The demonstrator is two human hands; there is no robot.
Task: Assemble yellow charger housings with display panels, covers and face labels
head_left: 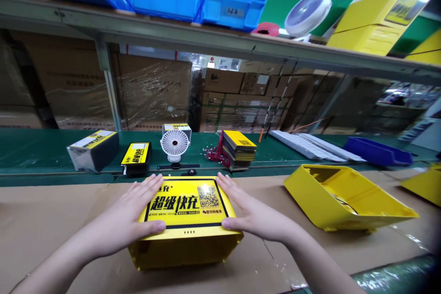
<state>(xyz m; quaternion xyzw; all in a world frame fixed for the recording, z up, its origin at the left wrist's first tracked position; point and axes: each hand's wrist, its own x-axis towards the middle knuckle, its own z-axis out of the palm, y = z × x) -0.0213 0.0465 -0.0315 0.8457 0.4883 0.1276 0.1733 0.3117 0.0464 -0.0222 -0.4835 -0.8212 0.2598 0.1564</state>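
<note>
A yellow plastic housing (184,253) stands on the cardboard in front of me, its hollow side facing me. On its top is a yellow and black label (182,203) with large Chinese characters and a QR code. My left hand (132,213) lies flat along the label's left edge, fingers stretched to the far corner and thumb on the near edge. My right hand (250,213) mirrors it at the right edge, thumb at the near right corner. Neither hand is closed around the housing.
Another yellow housing (347,197) lies hollow side up at right. Behind are a stack of yellow labels (238,147) beside red wires (218,151), a small white fan (175,144), a black-and-yellow box (136,158), and a blue tray (377,151). Overhead, a shelf (172,32) holds blue bins (230,7).
</note>
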